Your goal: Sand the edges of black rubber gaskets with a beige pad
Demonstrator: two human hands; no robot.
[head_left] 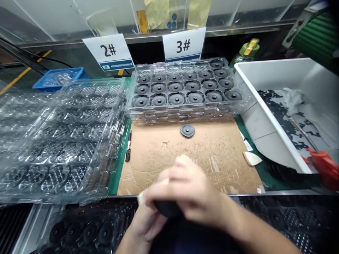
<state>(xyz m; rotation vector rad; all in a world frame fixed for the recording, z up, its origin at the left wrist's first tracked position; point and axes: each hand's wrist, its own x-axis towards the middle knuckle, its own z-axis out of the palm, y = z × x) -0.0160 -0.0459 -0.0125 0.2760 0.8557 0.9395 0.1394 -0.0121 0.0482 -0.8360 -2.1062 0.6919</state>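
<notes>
At the table's front edge, both hands are close together around a dark round part (168, 208), mostly covered by the fingers. My right hand (193, 194) curls over it from above, blurred by motion. Below and to the left, my left hand (148, 217) is closed against its side. Something pale shows at the left fingertips, too blurred to name. Beyond the hands, a single dark grey disc (187, 131) with a small central hub lies on the cardboard sheet (150, 158).
Stacked clear trays (185, 109) hold rows of dark discs at the back. More clear trays (60, 134) stand left, near a pen (128, 146). At right are a white bin (275, 130) with small black pieces, a red-handled tool (324, 164) and a cream wedge (251, 158).
</notes>
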